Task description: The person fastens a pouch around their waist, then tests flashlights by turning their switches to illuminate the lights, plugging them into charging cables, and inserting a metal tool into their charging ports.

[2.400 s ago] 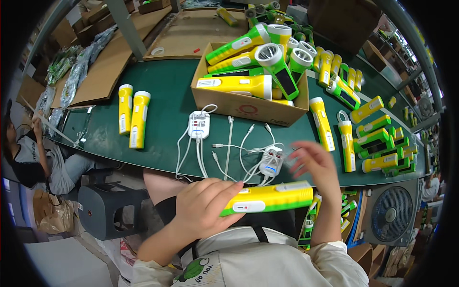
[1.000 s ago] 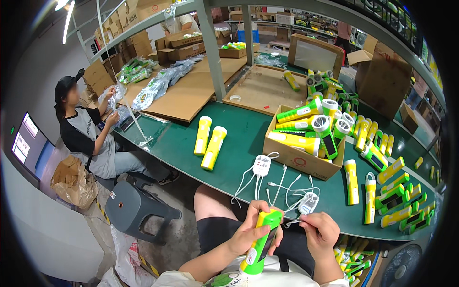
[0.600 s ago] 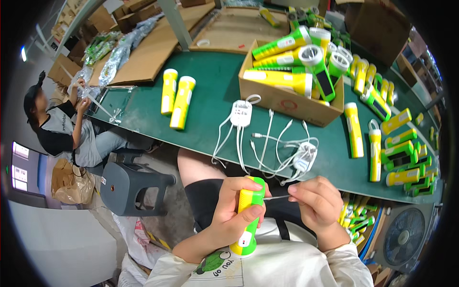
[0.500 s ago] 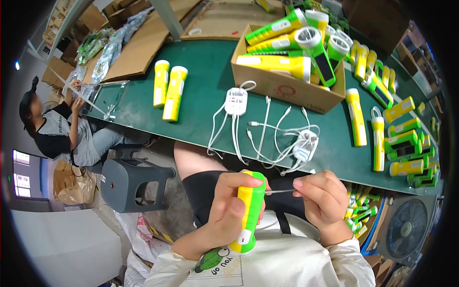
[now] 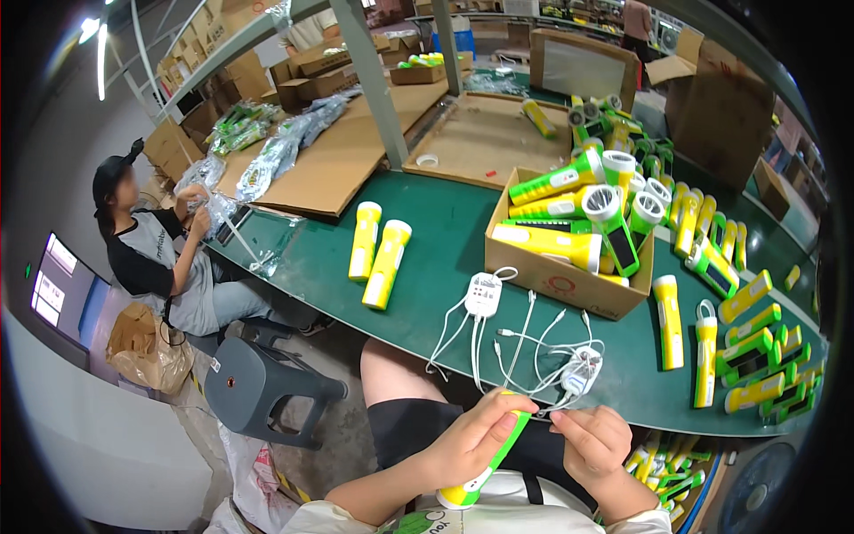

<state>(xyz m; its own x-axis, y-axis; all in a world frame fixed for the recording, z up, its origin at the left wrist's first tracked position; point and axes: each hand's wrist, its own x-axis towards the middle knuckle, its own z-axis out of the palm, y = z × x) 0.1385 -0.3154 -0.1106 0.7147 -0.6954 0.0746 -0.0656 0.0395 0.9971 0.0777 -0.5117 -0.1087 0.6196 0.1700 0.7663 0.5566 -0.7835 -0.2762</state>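
Note:
A yellow and green flashlight (image 5: 489,474) is held at a slant over my lap, with my left hand (image 5: 470,445) wrapped round its body and the thumb near its upper end. Just right of that end, my right hand (image 5: 594,442) is closed in a pinch. Between its fingertips is a thin metal rod, clear in the earlier picture but hardly visible now; whether its tip touches the flashlight cannot be made out. Beyond my hands, a white charging box (image 5: 483,295) with several cables lies on the green table (image 5: 436,218), and a second white box (image 5: 581,370) sits among tangled cables.
A cardboard box (image 5: 569,296) full of flashlights stands on the table. Two yellow flashlights (image 5: 388,265) lie left of it; several more (image 5: 749,356) lie at the right. A grey stool (image 5: 267,383) stands at left, near a seated person (image 5: 169,254) handling plastic bags.
The view has tilted up, showing more of the room. The flashlight leans more to the right at its upper end, and my right fingertips have come closer to it.

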